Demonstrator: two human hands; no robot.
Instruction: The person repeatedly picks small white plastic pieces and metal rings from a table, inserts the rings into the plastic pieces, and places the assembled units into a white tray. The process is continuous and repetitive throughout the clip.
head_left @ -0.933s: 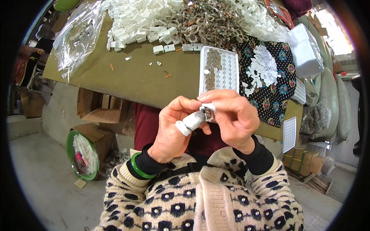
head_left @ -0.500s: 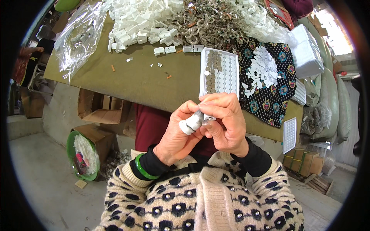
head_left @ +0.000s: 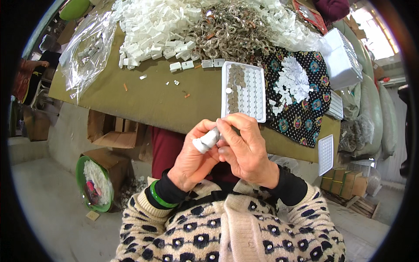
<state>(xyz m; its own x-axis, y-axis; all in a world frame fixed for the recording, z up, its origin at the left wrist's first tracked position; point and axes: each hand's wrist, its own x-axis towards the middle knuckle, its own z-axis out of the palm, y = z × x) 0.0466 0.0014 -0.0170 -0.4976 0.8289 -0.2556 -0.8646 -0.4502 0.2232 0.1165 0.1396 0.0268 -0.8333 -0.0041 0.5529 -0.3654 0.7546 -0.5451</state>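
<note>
My left hand (head_left: 192, 159) and my right hand (head_left: 251, 157) meet in front of my body, just off the near table edge. Both are closed, fingertips pinched together around a small white plastic piece (head_left: 223, 142), mostly hidden by the fingers. A white finger cover (head_left: 207, 140), greyed toward its tip, sits on the left thumb. Right thumb and forefinger press in from the other side. Just beyond the hands lies a white tray (head_left: 263, 94) of round pockets, its left columns holding coin-like grey discs (head_left: 238, 81); one white disc (head_left: 228, 91) lies among them.
White plastic cases (head_left: 152, 30) are heaped at the back, beside tangled wired parts (head_left: 231, 32). White flat bits (head_left: 292, 78) lie on a patterned black cloth (head_left: 314, 118). A clear bag (head_left: 87, 56) covers the left corner. Stacked trays (head_left: 342, 59) stand right; a green basin (head_left: 80, 174) is below.
Both hands have shifted slightly left and down in the picture. The right fingers have turned over the small white piece, which showed more plainly before. The view has moved a little.
</note>
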